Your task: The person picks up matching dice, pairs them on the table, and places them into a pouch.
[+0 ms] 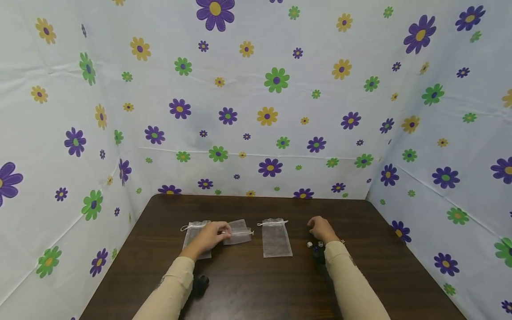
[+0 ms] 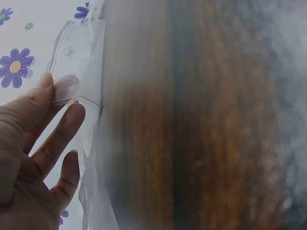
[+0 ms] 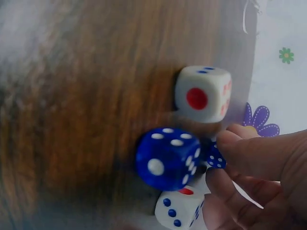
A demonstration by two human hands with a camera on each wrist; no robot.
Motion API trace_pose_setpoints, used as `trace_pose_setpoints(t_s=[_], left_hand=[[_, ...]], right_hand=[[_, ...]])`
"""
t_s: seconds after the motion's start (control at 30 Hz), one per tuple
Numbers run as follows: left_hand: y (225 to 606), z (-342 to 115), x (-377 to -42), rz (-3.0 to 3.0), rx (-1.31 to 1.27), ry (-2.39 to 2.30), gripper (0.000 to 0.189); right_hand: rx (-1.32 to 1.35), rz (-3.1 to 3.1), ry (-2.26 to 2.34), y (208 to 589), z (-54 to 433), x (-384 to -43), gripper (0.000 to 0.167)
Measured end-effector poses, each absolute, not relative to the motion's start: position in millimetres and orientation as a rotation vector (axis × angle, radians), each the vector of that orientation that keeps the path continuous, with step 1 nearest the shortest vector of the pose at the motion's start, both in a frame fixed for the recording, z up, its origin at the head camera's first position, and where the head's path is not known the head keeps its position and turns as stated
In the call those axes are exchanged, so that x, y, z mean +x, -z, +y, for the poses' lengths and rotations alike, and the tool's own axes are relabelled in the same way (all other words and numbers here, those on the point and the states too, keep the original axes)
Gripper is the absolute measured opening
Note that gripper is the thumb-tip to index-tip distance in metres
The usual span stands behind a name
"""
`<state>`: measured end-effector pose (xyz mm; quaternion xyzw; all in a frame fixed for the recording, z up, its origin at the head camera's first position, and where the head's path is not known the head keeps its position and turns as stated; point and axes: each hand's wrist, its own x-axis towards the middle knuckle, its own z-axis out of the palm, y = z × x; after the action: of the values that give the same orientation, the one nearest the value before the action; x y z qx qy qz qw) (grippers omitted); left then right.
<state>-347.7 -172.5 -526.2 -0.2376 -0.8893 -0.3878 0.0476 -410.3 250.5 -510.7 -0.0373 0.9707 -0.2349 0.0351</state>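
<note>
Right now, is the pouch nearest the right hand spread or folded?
Spread: in the head view, the pouch lies flat on the table, its drawstring across the far end.

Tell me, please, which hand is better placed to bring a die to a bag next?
The right hand, I think: it appears to pinch a blue die, with more dice close by. The left hand is away from the dice and pinches a mesh bag.

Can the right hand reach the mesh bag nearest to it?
Probably yes: only bare tabletop separates the right hand and that mesh bag, though that hand seems to pinch a blue die.
</note>
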Motion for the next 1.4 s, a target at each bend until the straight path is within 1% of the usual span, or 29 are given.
trace_pose_setpoints(t_s=[0.13,0.27,0.37,0.63,0.73,1.07,1.4], left_hand=[[526.7,-172.6,-348.6,-2.703,-0.746,1.233,0.005],[526.8,-173.7,-349.0,-2.7,-0.752,1.253,0.004],[526.9,-174.3,-349.5,-2.69,-0.759,1.245,0.005],[524.7,-175.0,-349.8,-2.686,-0.751,1.235,0.005],[524.1,-174.1,-349.6,-2.68,-0.759,1.217,0.005],[529.4,-169.8,-344.8,-2.675,-0.793,1.181,0.005],[529.2,-172.1,-344.8,-2.666,-0.771,1.176,0.006]], right_hand=[[-0.13,2.999,0.725,513.8,250.8,-410.1,0.019],[-0.248,3.011,0.766,514.4,246.8,-411.5,0.023],[-0.342,2.999,0.8,511.4,239.8,-412.3,0.023],[-0.439,2.906,0.906,500.2,218.4,-410.9,0.024],[-0.463,2.884,0.906,500.6,215.3,-410.4,0.025],[-0.455,2.817,0.847,518.4,218.5,-403.4,0.025],[-0.508,2.837,0.808,511.6,222.3,-404.9,0.023]])
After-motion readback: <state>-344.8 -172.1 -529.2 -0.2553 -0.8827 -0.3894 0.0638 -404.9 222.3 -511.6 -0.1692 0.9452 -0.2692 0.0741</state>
